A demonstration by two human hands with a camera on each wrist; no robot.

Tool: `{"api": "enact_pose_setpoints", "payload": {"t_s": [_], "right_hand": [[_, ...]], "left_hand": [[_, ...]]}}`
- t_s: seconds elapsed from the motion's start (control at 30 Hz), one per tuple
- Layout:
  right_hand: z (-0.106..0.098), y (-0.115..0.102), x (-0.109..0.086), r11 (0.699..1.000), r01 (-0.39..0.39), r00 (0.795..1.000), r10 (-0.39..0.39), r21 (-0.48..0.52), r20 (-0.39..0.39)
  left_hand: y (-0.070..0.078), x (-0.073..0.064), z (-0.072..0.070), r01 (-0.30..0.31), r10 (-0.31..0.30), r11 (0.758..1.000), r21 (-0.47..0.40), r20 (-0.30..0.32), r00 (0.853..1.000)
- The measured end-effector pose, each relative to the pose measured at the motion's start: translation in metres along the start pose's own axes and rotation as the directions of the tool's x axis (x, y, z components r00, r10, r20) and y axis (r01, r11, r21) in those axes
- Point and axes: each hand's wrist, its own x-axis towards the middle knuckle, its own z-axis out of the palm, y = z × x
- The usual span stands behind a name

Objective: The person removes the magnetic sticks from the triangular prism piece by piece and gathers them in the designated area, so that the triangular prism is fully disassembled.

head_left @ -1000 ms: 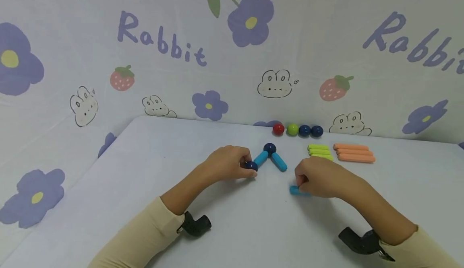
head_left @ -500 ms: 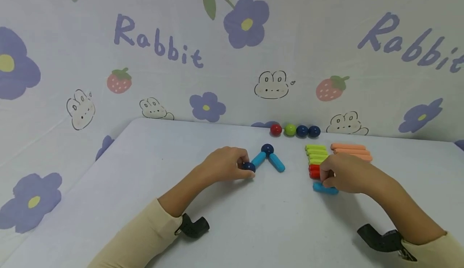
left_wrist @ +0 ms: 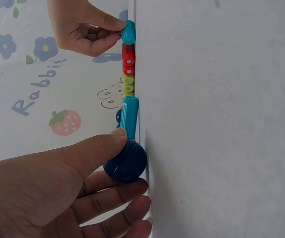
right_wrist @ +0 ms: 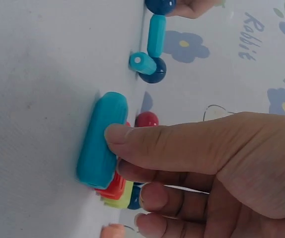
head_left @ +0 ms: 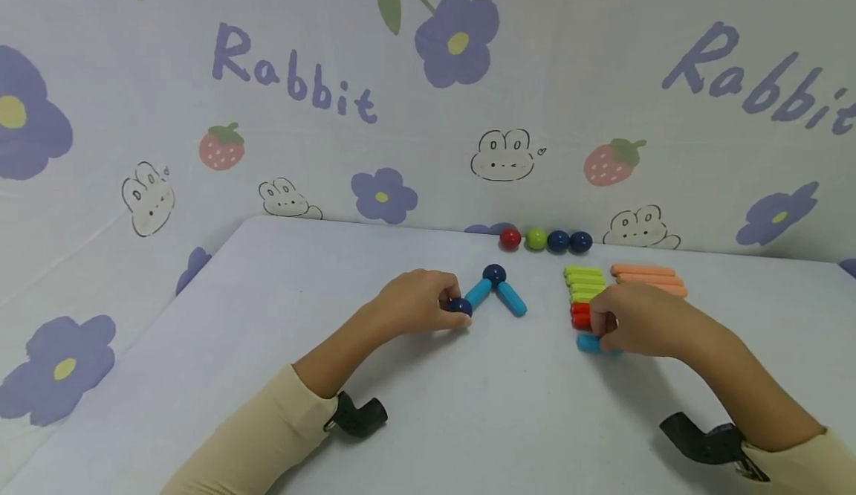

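My left hand point(head_left: 417, 302) pinches a dark blue ball point(left_wrist: 127, 161) between thumb and fingers. A light blue toy rod point(head_left: 478, 292) runs from that ball to another dark blue ball point(head_left: 494, 275), where a second light blue rod point(head_left: 512, 299) slants off to the right, forming an upside-down V. Farther right, my right hand point(head_left: 638, 320) holds a separate light blue rod point(right_wrist: 100, 144) with its thumb across it, low over the table. Red rods point(head_left: 580, 316) lie just beyond that rod, partly hidden by the fingers in the head view.
Several yellow-green rods point(head_left: 585, 285) lie in a stack beyond the red ones, beside orange rods point(head_left: 645, 270). Along the table's back edge sit a red ball point(head_left: 510, 238), a green ball point(head_left: 536, 238) and two dark blue balls point(head_left: 558, 241). A printed cloth point(head_left: 301, 146) hangs behind.
My right hand has carried its light blue rod to the right, up to the near side of the red rods, and stays there since half a second ago. The left hand has kept its place.
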Motion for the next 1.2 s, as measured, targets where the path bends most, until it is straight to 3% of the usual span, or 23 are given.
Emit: {"api": "enact_pose_setpoints", "payload": {"t_s": [0.37, 1.2], "right_hand": [[0.003, 0.005, 0.005, 0.997, 0.058, 0.994, -0.063, -0.049, -0.093], [0.004, 0.010, 0.004, 0.997, 0.031, 0.995, -0.038, -0.073, -0.097]], "left_hand": [[0.001, 0.001, -0.002, 0.004, -0.004, 1.000, 0.001, 0.003, 1.000], [0.002, -0.001, -0.001, 0.002, -0.002, 1.000, 0.002, 0.002, 1.000]]}}
